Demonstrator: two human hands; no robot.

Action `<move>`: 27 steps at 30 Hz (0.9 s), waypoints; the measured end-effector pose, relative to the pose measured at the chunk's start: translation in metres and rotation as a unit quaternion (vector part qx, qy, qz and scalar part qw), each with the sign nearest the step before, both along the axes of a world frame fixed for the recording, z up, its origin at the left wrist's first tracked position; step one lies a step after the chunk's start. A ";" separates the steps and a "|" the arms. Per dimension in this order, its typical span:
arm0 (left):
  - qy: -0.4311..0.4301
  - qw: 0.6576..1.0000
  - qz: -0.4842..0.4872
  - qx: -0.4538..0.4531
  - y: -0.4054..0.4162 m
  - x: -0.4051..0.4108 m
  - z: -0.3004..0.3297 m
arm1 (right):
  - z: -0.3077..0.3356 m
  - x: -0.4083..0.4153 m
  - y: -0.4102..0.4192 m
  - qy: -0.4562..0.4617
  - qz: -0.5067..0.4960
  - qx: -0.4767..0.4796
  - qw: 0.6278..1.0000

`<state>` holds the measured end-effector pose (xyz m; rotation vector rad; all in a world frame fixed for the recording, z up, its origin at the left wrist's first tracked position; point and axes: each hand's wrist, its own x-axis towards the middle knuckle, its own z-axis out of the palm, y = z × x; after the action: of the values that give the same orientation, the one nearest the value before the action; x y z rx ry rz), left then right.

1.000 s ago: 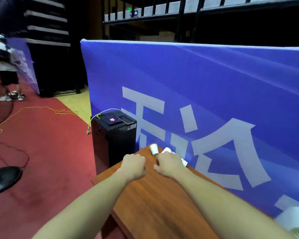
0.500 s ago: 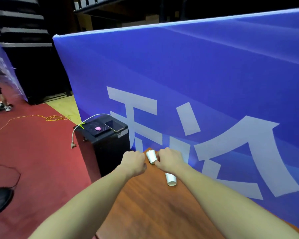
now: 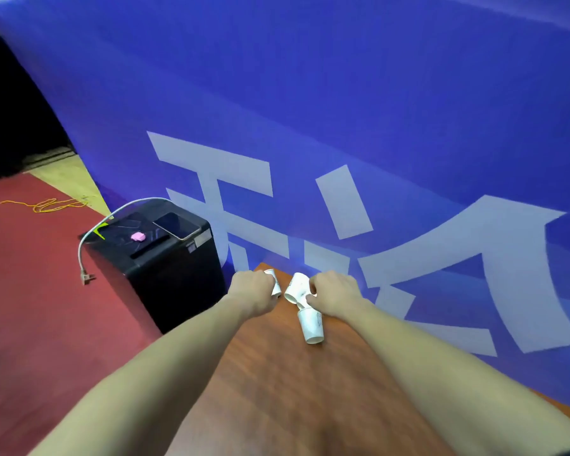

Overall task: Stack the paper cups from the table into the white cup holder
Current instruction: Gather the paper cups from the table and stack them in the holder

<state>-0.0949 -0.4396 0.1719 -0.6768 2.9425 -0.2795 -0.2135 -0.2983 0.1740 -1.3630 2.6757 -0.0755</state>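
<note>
Both hands work at the far corner of the wooden table [image 3: 277, 383], at about 12 o'clock from the person. The left hand [image 3: 252, 292] has its fingers curled round 1 paper cup [image 3: 274, 284], of which only the rim side shows past the knuckles. The right hand [image 3: 334, 296] pinches a second cup [image 3: 296, 289], tilted with its mouth turned toward 8 o'clock. A third cup [image 3: 311, 327] lies on its side just below the right hand, at 6 o'clock from the held cup; it seems to touch that cup's base, though the blur makes this uncertain.

The main risk, as I judge it, is the lying cup: it is free to roll, and a nudge from the right wrist could send it along the table or off the edge. The left hand's cup sits very near the table's corner, so a slack grip could drop it to the red floor [image 3: 30, 324]. Thin paper may also crush if squeezed while nesting.

The white cup holder is not in view, so the cups must travel somewhere unseen. At 10 o'clock stands a black bin [image 3: 165, 274] with a phone [image 3: 175, 225] and a small pink object [image 3: 138, 236] on top. The blue banner [image 3: 343, 126] closes off the far side at 12 to 3 o'clock.
</note>
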 end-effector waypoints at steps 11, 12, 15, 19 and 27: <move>-0.036 0.999 -0.016 0.035 -0.092 -0.077 -0.047 | -0.048 -0.046 -0.066 -0.032 -0.046 0.056 0.997; -0.039 0.998 -0.016 0.042 -0.098 -0.082 -0.054 | -0.054 -0.048 -0.069 -0.038 -0.048 0.062 0.996; -0.055 0.997 -0.018 0.059 -0.121 -0.099 -0.078 | -0.077 -0.059 -0.085 -0.057 -0.061 0.081 0.993; -0.078 0.994 -0.003 0.078 -0.147 -0.115 -0.112 | -0.100 -0.070 -0.103 -0.063 -0.065 0.105 0.990; -0.070 0.992 0.029 0.101 -0.182 -0.136 -0.162 | -0.151 -0.081 -0.118 -0.060 -0.039 0.191 0.979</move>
<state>-0.2312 -0.6212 0.0096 -0.6832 2.7625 -0.0224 -0.2946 -0.4162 0.0231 -1.0988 2.4750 0.3213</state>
